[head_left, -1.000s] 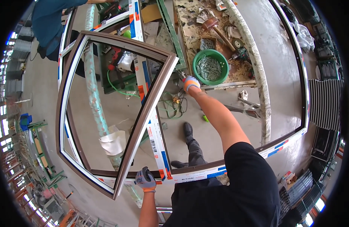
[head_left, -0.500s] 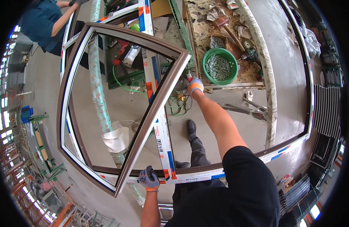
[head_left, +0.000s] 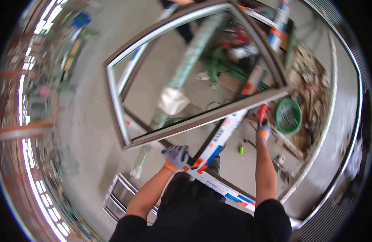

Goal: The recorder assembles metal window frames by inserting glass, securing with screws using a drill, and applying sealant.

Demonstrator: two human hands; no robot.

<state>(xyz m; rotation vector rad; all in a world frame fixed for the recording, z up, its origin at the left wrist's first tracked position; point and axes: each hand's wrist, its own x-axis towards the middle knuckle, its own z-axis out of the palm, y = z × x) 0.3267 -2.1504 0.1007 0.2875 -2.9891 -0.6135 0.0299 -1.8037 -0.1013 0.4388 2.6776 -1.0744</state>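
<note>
My left hand (head_left: 177, 156), in a grey glove with an orange cuff, is closed over the near rail of a large window frame (head_left: 218, 181) wrapped in printed protective film. A little blue shows by its fingers, too blurred to name. My right hand (head_left: 263, 131), gloved alike, is wrapped round a red-handled tool (head_left: 261, 112) held upright; its working end cannot be made out. Close to the tool's top lies the corner of a smaller brown sash frame (head_left: 210, 117), which rests tilted across the large frame.
A green bowl of screws (head_left: 288, 117) stands on a littered workbench (head_left: 311, 76) to the right. A padded green support bar (head_left: 190, 60) runs beneath the frames. On the floor lies a small bright green object (head_left: 241, 150). Part of another person (head_left: 180, 2) shows at the far edge.
My view has swung left, so the scene appears turned. My right hand has drawn back from beside the bench with the red-handled tool raised. The left hand stays at the near rail.
</note>
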